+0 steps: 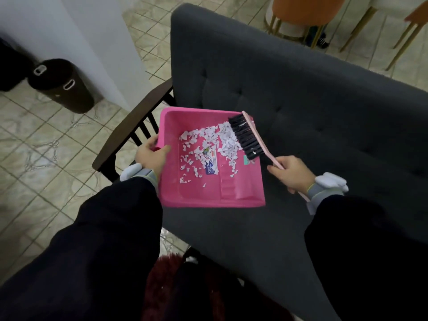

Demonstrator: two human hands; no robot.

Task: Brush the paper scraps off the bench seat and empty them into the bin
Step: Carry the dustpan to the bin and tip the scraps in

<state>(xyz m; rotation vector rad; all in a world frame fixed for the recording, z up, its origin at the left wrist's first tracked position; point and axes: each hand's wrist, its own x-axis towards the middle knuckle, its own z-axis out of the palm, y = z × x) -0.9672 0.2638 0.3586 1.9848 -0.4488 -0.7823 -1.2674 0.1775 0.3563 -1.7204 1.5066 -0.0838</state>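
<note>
A pink dustpan (196,195) lies on the dark grey bench seat (231,228) near its left end. White paper scraps (217,144) are scattered inside the pan, thickest by its right edge. My left hand (151,155) grips the pan's left rim. My right hand (290,172) holds the pink handle of a brush (249,137), whose black bristles rest on the scraps at the pan's open right edge. A dark round bin (62,85) stands on the floor at the far left.
The bench has a dark wooden armrest (132,126) beside the pan and a tufted backrest (301,89) behind it. Tiled floor lies to the left. A white wall panel (92,42) rises next to the bin. Orange stools with gold legs (308,17) stand behind the bench.
</note>
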